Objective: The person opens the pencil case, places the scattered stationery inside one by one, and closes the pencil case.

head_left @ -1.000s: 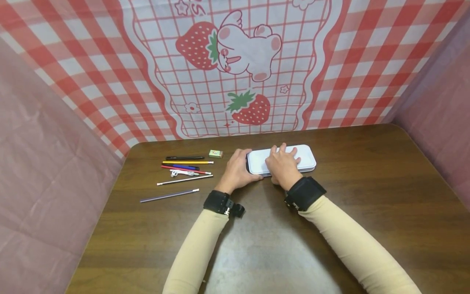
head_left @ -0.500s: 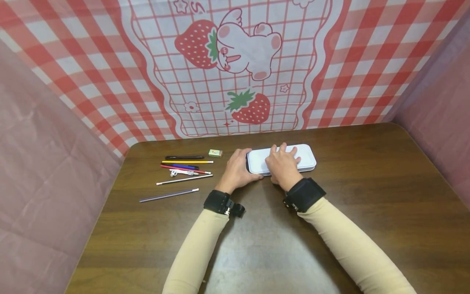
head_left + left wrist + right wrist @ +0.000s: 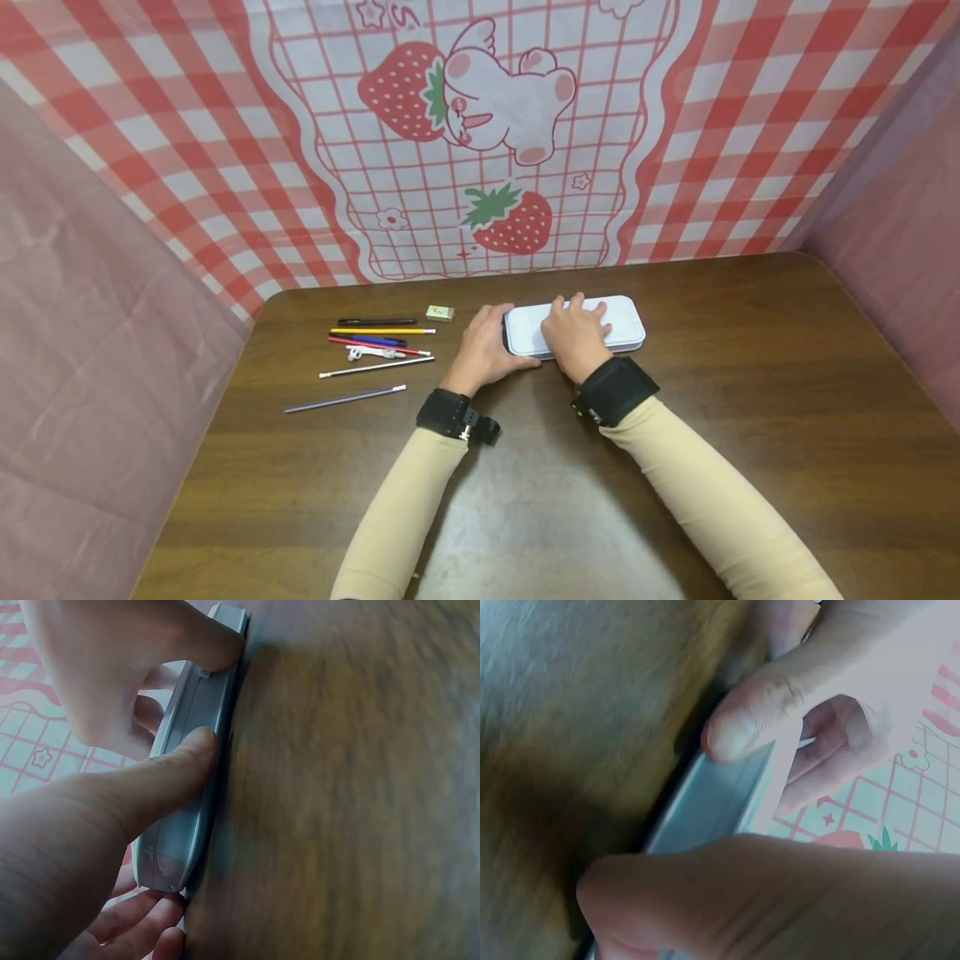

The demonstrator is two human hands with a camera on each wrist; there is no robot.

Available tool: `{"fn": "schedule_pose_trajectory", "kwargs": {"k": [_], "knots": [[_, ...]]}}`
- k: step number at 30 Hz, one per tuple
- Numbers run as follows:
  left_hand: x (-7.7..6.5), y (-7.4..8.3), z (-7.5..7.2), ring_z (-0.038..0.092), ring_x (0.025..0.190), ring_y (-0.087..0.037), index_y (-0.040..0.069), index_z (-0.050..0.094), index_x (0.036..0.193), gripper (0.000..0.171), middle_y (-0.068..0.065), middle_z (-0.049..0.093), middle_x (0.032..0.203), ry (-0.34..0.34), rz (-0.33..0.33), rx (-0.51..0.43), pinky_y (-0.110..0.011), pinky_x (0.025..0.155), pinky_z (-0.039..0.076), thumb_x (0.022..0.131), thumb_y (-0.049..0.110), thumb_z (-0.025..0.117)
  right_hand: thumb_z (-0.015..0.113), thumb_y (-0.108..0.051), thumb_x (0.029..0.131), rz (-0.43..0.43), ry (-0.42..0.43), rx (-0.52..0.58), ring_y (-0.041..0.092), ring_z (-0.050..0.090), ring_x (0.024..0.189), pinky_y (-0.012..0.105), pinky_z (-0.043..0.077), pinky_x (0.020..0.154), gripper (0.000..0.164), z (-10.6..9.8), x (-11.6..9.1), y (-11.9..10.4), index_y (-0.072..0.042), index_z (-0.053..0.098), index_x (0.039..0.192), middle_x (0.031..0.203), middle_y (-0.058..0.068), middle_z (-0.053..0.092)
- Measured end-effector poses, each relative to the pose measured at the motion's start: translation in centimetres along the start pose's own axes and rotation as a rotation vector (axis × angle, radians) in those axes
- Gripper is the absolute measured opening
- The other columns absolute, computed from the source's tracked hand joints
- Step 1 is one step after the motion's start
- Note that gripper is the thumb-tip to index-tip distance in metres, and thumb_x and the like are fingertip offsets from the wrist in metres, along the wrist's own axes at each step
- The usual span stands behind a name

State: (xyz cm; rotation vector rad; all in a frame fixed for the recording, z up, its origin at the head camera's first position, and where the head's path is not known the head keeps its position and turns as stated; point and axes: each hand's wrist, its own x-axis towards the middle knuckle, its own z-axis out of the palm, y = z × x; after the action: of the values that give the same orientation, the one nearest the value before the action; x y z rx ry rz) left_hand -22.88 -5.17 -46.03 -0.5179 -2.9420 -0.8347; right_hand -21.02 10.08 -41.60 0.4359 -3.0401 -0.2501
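Observation:
A white pencil case (image 3: pixel 624 323) lies flat near the back of the table with its lid down. My left hand (image 3: pixel 480 350) grips its left end, with the thumb against the front side (image 3: pixel 176 840) and fingers around the short end, as the left wrist view shows. Over the lid, my right hand (image 3: pixel 576 340) spreads its fingers. Its thumb bends down onto the front side, by a small catch (image 3: pixel 204 673). The right wrist view shows both thumbs at this side; the inside of the case is hidden.
Left of the case lie a black pen (image 3: pixel 377 322), a yellow pencil (image 3: pixel 382 331), a blue pen (image 3: pixel 386 341), a red pencil (image 3: pixel 408 350), a white compass-like tool (image 3: pixel 367 354), two more pencils and a boxed eraser (image 3: pixel 441 313). A checked cloth (image 3: pixel 720 167) hangs behind the table (image 3: pixel 750 375).
My right wrist has shifted slightly left, and its thumb has moved out of sight in the head view. The left hand and the pencil case have stayed in place.

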Motion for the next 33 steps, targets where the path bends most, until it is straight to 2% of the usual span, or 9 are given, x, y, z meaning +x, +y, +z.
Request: {"fn": "schedule_pose_trajectory", "kwargs": {"k": [3,7,15,28,33], "knots": [[-0.1,0.1,0.1,0.056,0.120,-0.029,0.002,0.046,0.144,0.101,-0.016,0.059,0.132,0.013,0.005,0.014,-0.043,0.106,0.048,0.064,0.042,0.091,0.066,-0.006,0.088,0.010,-0.040,-0.020,0.054,0.052,0.121,0.072,0.052,0.081,0.032,0.2,0.1,-0.1,0.009,0.069,0.116,0.134,0.029,0.059],[-0.1,0.2,0.2,0.057,0.118,-0.030,0.001,0.047,0.142,0.099,-0.016,0.059,0.130,0.031,0.015,0.027,-0.043,0.104,0.050,0.064,0.041,0.091,0.082,-0.018,0.073,-0.011,-0.059,-0.052,0.056,0.049,0.125,0.072,0.052,0.081,0.054,0.5,0.1,-0.1,0.007,0.069,0.119,0.137,0.031,0.056],[-0.1,0.4,0.2,0.056,0.119,-0.028,0.002,0.046,0.143,0.098,-0.015,0.058,0.131,0.011,-0.007,0.031,-0.042,0.105,0.049,0.066,0.043,0.089,0.078,-0.017,0.071,-0.035,0.021,-0.085,0.056,0.053,0.121,0.071,0.053,0.080,0.049,0.9,-0.2,0.1,0.007,0.072,0.113,0.132,0.031,0.060],[0.0,0.4,0.1,0.056,0.120,-0.029,0.003,0.045,0.145,0.097,-0.015,0.058,0.132,0.009,-0.018,0.028,-0.042,0.105,0.048,0.067,0.043,0.089,0.077,-0.015,0.073,-0.015,0.054,-0.075,0.054,0.053,0.123,0.070,0.055,0.077,0.045,1.0,-0.1,0.0,0.006,0.072,0.112,0.134,0.029,0.060],[-0.1,0.4,0.2,0.056,0.120,-0.029,0.003,0.046,0.144,0.097,-0.016,0.059,0.132,0.010,-0.019,0.012,-0.043,0.105,0.049,0.066,0.041,0.090,0.076,-0.015,0.074,-0.010,0.019,-0.045,0.056,0.053,0.120,0.069,0.056,0.074,0.051,1.0,-0.2,0.3,0.009,0.067,0.118,0.135,0.031,0.058]]}}
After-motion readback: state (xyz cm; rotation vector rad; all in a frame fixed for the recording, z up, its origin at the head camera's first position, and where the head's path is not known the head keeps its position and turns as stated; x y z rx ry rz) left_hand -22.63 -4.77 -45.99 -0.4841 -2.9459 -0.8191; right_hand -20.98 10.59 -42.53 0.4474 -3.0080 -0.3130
